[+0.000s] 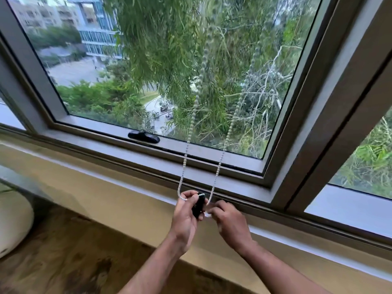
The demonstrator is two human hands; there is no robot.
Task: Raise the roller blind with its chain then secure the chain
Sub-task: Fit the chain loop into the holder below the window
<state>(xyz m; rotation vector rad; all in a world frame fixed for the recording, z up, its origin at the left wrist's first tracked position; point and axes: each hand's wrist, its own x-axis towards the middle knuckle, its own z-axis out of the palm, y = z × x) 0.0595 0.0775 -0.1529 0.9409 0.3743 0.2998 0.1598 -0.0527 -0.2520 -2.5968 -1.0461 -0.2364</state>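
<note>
left hand (184,217) grip: black clip (199,206) | right hand (230,222) grip: chain (218,168), apparently | just beside sill edge (127,187)

Counted: two hands, left hand (185,217) and right hand (230,222); one bead chain (184,162), two strands; one black clip (199,205); one window latch (143,136).

Below the window a pale sill (118,183) runs along the whole frame with nothing resting on its visible stretch, and beneath it a brown mottled floor (70,257) carries a white rounded object (12,219) at the left edge.
</note>
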